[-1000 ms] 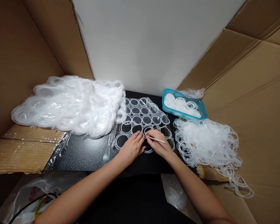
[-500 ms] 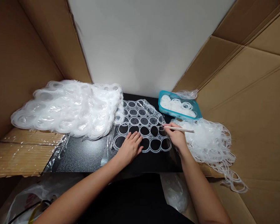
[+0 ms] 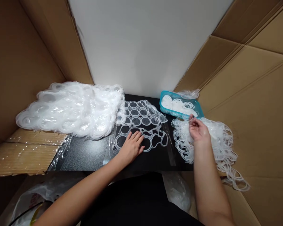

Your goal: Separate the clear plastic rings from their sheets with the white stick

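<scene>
My left hand [image 3: 131, 146] lies flat, fingers spread, on the lower part of a thin white sheet with rows of round holes [image 3: 145, 120]. The sheet's lower right part is crumpled and folded inward. Raised beside the front edge of the blue basket [image 3: 163, 110], my right hand [image 3: 198, 129] has its thumb and fingertips pinched together; what they hold is too small to make out. White rings [image 3: 178, 105] lie inside the basket. Under and beside my right hand is a loose heap of cut white sheets [image 3: 220, 136].
A tall stack of white ring sheets [image 3: 73, 108] covers the left side of the black table [image 3: 82, 155]. Cardboard walls [image 3: 254, 103] stand at both sides, with a pale panel [image 3: 146, 47] behind. A clear bag [image 3: 190, 94] lies behind the basket.
My right hand has moved right, from the sheet to the basket's front edge, and the white stick it held no longer shows clearly. The sheet's lower right part has crumpled. My left hand stayed.
</scene>
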A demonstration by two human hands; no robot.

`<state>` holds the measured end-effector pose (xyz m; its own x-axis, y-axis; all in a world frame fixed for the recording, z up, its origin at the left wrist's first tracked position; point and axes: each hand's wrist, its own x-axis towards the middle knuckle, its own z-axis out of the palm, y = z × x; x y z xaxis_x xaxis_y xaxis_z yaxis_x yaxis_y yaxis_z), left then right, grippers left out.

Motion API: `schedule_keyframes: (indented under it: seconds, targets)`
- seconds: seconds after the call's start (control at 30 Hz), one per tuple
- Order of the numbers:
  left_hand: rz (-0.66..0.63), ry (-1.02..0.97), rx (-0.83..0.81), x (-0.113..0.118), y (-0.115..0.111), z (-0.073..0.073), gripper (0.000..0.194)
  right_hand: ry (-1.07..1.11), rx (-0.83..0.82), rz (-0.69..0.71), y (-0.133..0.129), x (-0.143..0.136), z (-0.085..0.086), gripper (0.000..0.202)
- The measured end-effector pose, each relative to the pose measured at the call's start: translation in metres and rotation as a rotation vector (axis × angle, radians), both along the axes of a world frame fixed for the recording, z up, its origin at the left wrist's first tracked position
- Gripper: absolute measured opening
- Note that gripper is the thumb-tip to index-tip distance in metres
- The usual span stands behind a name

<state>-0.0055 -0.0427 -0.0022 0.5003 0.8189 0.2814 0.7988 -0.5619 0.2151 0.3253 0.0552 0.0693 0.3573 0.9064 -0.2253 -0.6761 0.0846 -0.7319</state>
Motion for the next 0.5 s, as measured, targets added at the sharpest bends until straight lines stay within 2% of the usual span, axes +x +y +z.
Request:
schedule_keyframes:
  seconds: [0.07,0.1,0.2,0.33,0.4,0.5]
  targets:
    - [0.003,-0.009,0.013,0.001,0.001,0.0,0.043,-0.025,-0.016,-0.116,-0.002,0.018,0.005,0.026]
    - [0.004,-0.019,0.02,0.0,0.001,0.001,0.043,-0.06,-0.028,-0.132,-0.005,0.02,0.006,0.029]
    - [-0.01,-0.064,0.06,-0.003,-0.001,0.009,0.045,-0.145,-0.022,-0.076,-0.021,0.0,0.003,0.034]
    - [-0.07,-0.117,0.095,-0.011,-0.017,0.02,0.033,-0.255,-0.008,0.125,-0.047,-0.055,-0.01,0.032]
    - [-0.106,-0.125,0.063,-0.012,-0.029,0.018,0.03,-0.367,-0.012,0.273,-0.063,-0.082,-0.018,0.03]
    - [-0.109,-0.115,0.036,-0.011,-0.045,0.008,0.034,-0.652,0.013,0.512,-0.087,-0.116,-0.03,0.023]
